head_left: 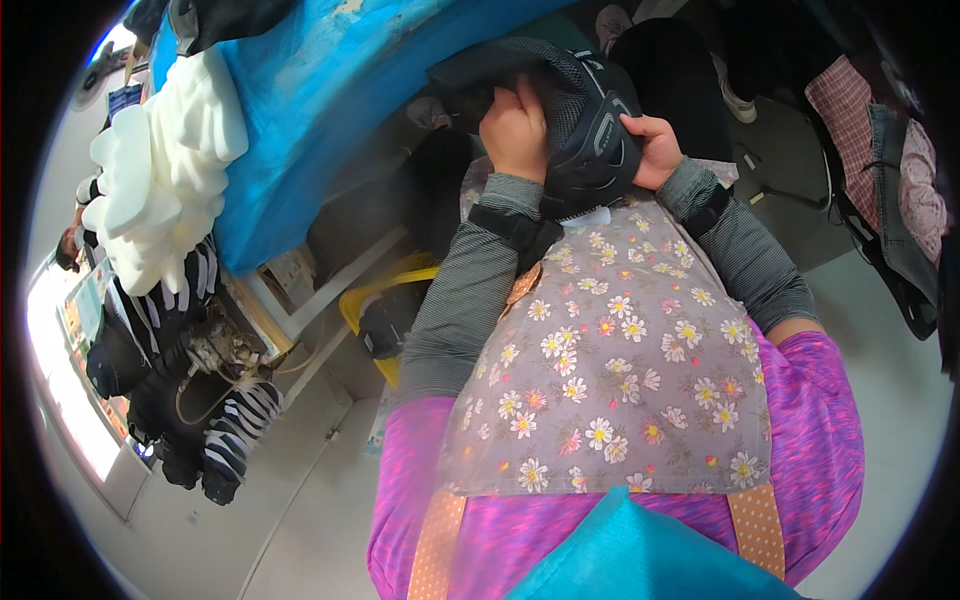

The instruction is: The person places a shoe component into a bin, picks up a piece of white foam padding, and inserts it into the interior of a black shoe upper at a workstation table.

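Above my lap I hold a black shoe upper (592, 130) with mesh and a grey raised patch on its side. My left hand (515, 132) is closed at its opening, its fingers curled against the dark fabric. On the other side my right hand (652, 150) grips the edge, with the thumb on the outer face and the other fingers partly hidden. A small white tab (588, 217) shows at the lower edge of the upper, over my flowered apron (610, 350). Dark sleeves cover both forearms.
A blue-covered table (290, 110) runs along the upper left, with white foot-shaped pieces (170, 160) piled at its edge. Striped black-and-white shoe uppers (240, 425) hang below them. A yellow basket (352, 305) with black items stands beside my left arm. Clothes (880, 170) hang at the right.
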{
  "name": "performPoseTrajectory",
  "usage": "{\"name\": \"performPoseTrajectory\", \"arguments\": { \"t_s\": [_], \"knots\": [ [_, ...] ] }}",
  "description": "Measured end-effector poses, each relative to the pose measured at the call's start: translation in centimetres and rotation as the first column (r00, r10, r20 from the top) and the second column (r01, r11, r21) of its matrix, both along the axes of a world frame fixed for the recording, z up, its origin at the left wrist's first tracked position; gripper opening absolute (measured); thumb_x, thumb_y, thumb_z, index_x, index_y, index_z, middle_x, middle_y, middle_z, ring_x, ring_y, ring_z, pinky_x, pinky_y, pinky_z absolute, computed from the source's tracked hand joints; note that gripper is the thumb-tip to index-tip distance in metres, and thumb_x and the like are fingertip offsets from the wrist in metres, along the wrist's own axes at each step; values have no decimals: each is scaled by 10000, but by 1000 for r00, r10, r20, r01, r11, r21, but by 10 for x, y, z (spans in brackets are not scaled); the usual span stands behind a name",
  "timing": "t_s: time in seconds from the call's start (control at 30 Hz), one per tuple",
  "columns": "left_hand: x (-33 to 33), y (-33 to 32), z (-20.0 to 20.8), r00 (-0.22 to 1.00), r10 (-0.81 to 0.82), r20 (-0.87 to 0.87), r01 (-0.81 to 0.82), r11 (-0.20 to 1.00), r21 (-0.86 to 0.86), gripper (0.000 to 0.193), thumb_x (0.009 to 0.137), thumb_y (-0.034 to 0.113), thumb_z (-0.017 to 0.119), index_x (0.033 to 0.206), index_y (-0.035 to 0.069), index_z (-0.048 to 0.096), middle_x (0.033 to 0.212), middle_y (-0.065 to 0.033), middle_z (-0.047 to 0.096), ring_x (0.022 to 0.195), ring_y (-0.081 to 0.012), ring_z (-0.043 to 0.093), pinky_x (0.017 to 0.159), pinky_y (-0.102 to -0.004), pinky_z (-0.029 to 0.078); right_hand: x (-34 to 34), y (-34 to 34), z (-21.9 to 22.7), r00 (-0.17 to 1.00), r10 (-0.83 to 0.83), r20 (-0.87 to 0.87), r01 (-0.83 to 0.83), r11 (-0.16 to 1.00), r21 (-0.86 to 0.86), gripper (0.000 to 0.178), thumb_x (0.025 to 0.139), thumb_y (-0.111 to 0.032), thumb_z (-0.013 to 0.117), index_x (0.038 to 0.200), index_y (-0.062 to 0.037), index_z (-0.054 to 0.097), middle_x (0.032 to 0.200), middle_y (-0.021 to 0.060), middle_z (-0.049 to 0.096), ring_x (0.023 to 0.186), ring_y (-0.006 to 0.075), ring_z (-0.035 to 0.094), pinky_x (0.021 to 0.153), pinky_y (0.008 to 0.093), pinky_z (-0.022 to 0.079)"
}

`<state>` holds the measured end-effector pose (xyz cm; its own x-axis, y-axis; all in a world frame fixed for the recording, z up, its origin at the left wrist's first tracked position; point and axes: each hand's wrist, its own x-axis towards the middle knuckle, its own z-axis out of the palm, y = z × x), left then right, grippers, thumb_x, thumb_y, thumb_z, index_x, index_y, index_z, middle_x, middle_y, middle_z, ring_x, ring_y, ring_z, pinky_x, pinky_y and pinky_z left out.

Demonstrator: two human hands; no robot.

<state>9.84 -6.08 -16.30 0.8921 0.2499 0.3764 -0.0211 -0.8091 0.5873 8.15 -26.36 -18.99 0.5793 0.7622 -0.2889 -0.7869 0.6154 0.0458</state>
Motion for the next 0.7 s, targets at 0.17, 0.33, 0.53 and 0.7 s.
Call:
{"name": "performPoseTrajectory", "arguments": {
  "t_s": [0.17,0.33,0.53,0.7],
  "knots": [
    [-2,-4,52,1000,-15,-14,16,999,37,288,913,255,590,744,22,574,626,-201,596,556,-393,584,487,-458,459,-7,3,2,998,-60,-35,62,995,73,343,942,-204,477,1166,28,595,1168,176,642,1080,302,617,1024,455,436],
    [0,-5,71,998,-59,-34,62,994,87,309,904,243,605,702,20,538,591,-191,579,517,-382,569,454,-442,442,-6,6,8,998,-52,-17,54,991,121,362,945,-210,471,1195,31,575,1209,185,620,1100,313,604,1037,463,422],
    [-3,-8,32,1000,-1,-28,-1,999,-38,405,930,317,586,682,1,536,572,-196,536,491,-362,510,462,-428,403,-2,3,-4,999,-37,-19,38,998,58,363,944,-214,478,1193,29,582,1195,178,629,1090,310,610,1037,459,425],
    [-2,-8,19,997,68,-31,-71,989,-127,320,935,237,572,744,-19,552,594,-226,575,540,-420,577,466,-465,446,2,3,-2,1000,3,-29,-2,1000,30,352,944,-215,481,1176,24,595,1153,172,650,1055,301,629,1026,447,436]
  ]
}}
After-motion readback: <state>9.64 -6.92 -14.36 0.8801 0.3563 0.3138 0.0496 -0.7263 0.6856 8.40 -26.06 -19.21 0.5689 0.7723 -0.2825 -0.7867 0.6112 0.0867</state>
